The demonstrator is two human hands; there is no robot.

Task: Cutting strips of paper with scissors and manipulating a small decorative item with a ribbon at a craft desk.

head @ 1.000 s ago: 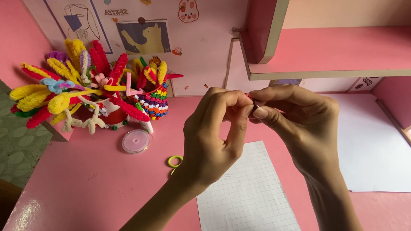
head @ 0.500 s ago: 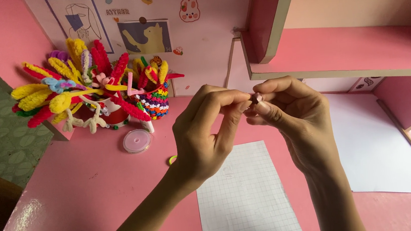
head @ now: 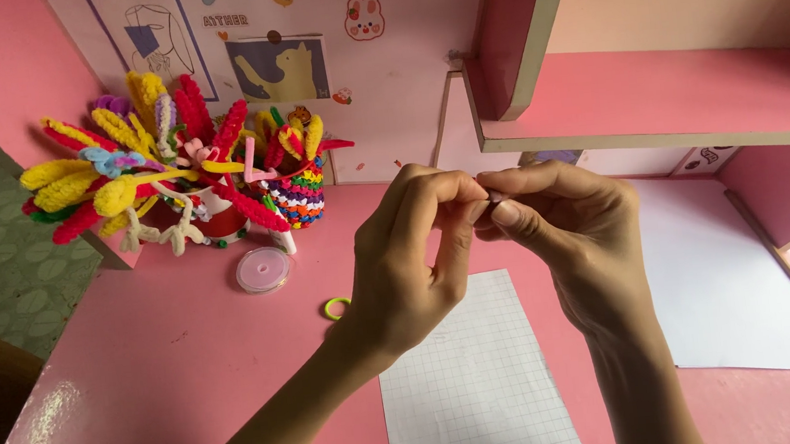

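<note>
Far left, on the pink desk (head: 139, 372): a bunch of fuzzy pipe-cleaner stems (head: 134, 170) in yellow, red, blue and white, fanned out from a red pot (head: 221, 221). Just right of it, a small woven multicoloured cup (head: 299, 195) with more stems standing up. Near side of the pot, a clear round spool (head: 264, 268) lying flat. Nearer and right of that, a little yellow-green ring (head: 337, 308), flat on the desk, just beside the left wrist.

Centre, raised above the desk: left hand (head: 408, 259), fingers curled, thumb and forefinger tips pressed together at a small dark piece (head: 492, 199). Right hand (head: 575, 234) meeting it from the right, thumb and forefinger likewise nipped on the same piece. Fingertips of both hands touching. Piece almost wholly hidden between the pads; only a dark sliver visible. Long axis and pointing direction: cannot tell, too small and too covered.

Below the hands, a sheet of gridded paper (head: 474, 388) flat on the desk, long side running near to far. Further right, a plain white sheet (head: 738, 276), partly under the pink shelf (head: 691, 87). Far wall: pinned drawings and stickers.
</note>
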